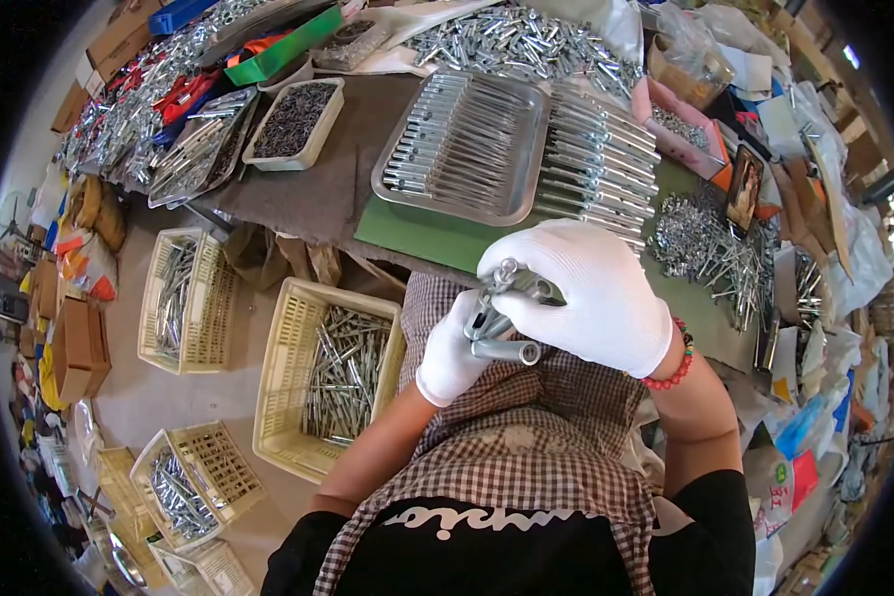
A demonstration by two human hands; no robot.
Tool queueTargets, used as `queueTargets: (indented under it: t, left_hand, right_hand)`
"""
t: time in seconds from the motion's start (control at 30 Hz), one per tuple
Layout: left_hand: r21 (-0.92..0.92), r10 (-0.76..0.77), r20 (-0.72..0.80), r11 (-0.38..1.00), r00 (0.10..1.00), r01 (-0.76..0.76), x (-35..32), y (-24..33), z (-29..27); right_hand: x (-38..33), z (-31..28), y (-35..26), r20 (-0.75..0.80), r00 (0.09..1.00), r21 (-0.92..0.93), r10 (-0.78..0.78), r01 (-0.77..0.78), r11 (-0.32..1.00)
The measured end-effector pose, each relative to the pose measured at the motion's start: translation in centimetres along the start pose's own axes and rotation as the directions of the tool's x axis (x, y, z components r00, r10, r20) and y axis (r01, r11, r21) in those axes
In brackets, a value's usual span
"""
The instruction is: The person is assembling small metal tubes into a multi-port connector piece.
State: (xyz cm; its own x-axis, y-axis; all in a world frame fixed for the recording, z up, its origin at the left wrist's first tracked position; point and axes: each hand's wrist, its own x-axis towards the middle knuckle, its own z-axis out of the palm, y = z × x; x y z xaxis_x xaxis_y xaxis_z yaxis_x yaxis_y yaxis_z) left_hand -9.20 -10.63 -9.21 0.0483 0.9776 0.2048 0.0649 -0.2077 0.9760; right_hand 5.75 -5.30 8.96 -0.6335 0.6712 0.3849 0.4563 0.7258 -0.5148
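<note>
— Starting at the left: crates [187, 298] lying on the floor [159, 392], metal parts inside, only narrow strips of floor showing between them?

— Yes. Nearest crate [320, 377] sitting just beside the left knee, rim almost touching the checked apron [526, 437]. Two more crates [194, 482] crowding the lower left.

— And the left hand [454, 356]?

— Gloved, curling from below around a bundle of metal tubes [502, 323], fingers clenching it over the lap. Tube ends pointing right and up, one open end showing under the other hand.

— Moving right?

— Right hand [581, 293], gloved too, closing over the top of the same tubes, fingers wrapping them from above. Red bead bracelet [673, 370] ringing that wrist.

— Table edge?

— Running just beyond the hands; green mat [417, 233] overhanging it slightly. Steel tray [464, 147] sitting on the mat, rods lined up inside, near rim close to the mat's edge. More rods [601, 159] lying in a row just right of the tray.

— Free space for moving?

— Little. Loose bolts [710, 243] spreading right of the hands, pink box [680, 124] behind them, bags and boxes piling along the far right. Only the gap over the lap, between table edge and body, staying open.
</note>
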Motion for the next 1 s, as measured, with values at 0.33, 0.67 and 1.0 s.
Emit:
queueTargets:
  t: [0.33,0.67,1.0]
  left_hand:
    - [-0.053,-0.029,0.034,0.998,0.999,0.031,-0.6,-1.3,-1.5]
    - [0.016,-0.088,-0.135,0.996,0.987,0.092,0.3,2.2,-2.4]
    - [-0.16,-0.142,-0.191,0.981,0.971,0.112,0.4,2.2,-1.9]
  right_hand:
    - [3.7,0.4,2.0,0.358,0.923,0.253,-0.138,0.046,0.966]
    - [13.0,5.9,13.3,-0.083,0.979,-0.338,0.185,-0.203,0.919]
    - [14.4,7.9,13.6,-0.123,0.964,-0.324,0.237,-0.264,0.908]
